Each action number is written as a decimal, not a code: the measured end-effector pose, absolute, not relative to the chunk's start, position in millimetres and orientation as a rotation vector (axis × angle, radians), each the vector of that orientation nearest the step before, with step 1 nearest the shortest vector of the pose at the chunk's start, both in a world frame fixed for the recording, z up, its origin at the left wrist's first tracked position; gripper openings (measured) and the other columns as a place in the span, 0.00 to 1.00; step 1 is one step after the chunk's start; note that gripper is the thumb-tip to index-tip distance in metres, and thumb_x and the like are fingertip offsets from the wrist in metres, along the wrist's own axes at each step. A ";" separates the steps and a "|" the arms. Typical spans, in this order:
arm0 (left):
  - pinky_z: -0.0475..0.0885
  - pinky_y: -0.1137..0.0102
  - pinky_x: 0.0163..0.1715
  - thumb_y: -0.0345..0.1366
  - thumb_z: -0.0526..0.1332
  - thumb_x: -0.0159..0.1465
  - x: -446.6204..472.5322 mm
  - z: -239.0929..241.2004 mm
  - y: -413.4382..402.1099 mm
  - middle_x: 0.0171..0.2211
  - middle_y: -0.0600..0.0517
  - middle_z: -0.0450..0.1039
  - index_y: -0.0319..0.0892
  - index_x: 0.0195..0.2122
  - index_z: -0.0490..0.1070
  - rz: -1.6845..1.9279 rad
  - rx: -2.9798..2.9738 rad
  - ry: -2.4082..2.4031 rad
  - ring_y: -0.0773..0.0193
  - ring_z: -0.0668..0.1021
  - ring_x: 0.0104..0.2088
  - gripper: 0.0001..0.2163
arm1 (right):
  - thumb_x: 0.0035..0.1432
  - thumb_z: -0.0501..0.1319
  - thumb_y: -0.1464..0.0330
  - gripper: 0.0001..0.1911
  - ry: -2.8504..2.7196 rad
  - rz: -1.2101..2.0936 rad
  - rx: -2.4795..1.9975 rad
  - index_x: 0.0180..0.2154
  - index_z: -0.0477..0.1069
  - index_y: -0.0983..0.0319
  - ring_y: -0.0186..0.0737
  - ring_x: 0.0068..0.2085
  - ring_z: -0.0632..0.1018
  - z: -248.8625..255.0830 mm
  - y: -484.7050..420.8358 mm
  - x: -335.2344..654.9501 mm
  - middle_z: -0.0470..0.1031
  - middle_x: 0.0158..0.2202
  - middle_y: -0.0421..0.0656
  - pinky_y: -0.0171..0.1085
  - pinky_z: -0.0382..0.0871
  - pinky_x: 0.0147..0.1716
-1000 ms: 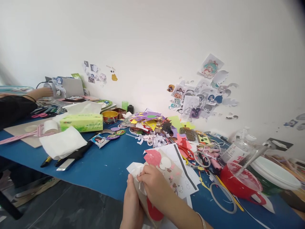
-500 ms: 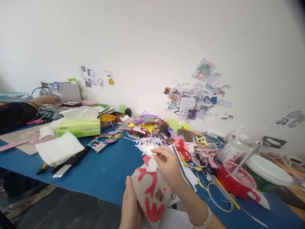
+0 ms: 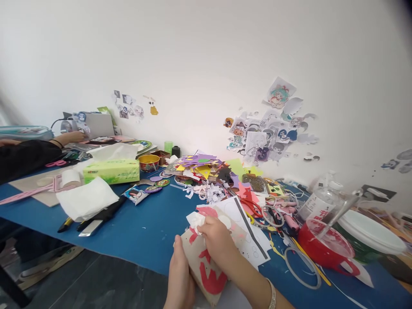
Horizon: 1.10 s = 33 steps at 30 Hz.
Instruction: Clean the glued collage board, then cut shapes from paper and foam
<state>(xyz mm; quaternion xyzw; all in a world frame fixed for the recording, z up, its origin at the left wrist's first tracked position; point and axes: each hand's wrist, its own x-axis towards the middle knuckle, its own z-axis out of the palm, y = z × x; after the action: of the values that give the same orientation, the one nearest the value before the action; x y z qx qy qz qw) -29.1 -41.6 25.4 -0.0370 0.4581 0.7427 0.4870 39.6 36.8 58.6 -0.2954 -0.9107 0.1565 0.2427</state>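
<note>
A grey-brown cardboard piece with red painted or pasted shapes is held up at the table's front edge. My left hand grips its left side, the thumb along the edge and the other fingers hidden behind it. In my right hand is a crumpled white tissue, pinched between closed fingers and pressed against the upper part of the cardboard. My right hand hides some of the red shapes. Behind the cardboard lies a white printed sheet with a dark stripe.
Paper scraps pile up against the wall. On the right are red scissors, a red mug, a bottle and a white-lidded tub. Leftward lie a green tissue pack and folded tissues. Another person's arm reaches in.
My right hand has come down with the tissue, from above the cardboard's top edge onto its face. My left hand keeps its grip. The view has shifted slightly.
</note>
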 end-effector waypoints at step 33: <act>0.74 0.61 0.39 0.48 0.49 0.63 -28.6 29.0 -43.6 0.41 0.42 0.76 0.40 0.49 0.67 1.755 -0.009 1.160 0.55 0.79 0.37 0.21 | 0.45 0.56 0.82 0.14 -2.465 0.833 -1.054 0.27 0.78 0.63 0.35 0.31 0.74 88.2 45.9 72.5 0.73 0.31 0.43 0.31 0.64 0.31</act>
<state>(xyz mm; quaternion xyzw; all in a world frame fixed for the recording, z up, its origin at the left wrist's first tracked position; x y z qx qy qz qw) -28.6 -43.6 29.0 -0.0036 0.4788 0.7243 0.4961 72.5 45.9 88.2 -0.3703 -0.8658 0.2926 0.1662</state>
